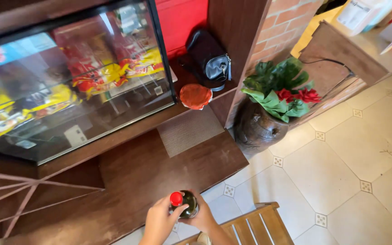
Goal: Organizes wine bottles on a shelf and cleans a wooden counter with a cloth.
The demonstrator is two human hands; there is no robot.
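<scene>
Nearest, both hands clasp a dark bottle (188,204), the left hand (159,222) at its red cap (176,198) and the right hand (203,217) around its body, above the wooden counter's (159,172) near edge, with open tiled floor (350,172) right and a snack-filled glass case (69,77) beyond.

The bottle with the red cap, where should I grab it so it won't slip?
Grip the dark bottle round its body, just under the red cap, coming from the side. It stands about upright and its body is round, so fingers can wrap it. The right hand already cups it that way; the left hand is at the cap.
</scene>
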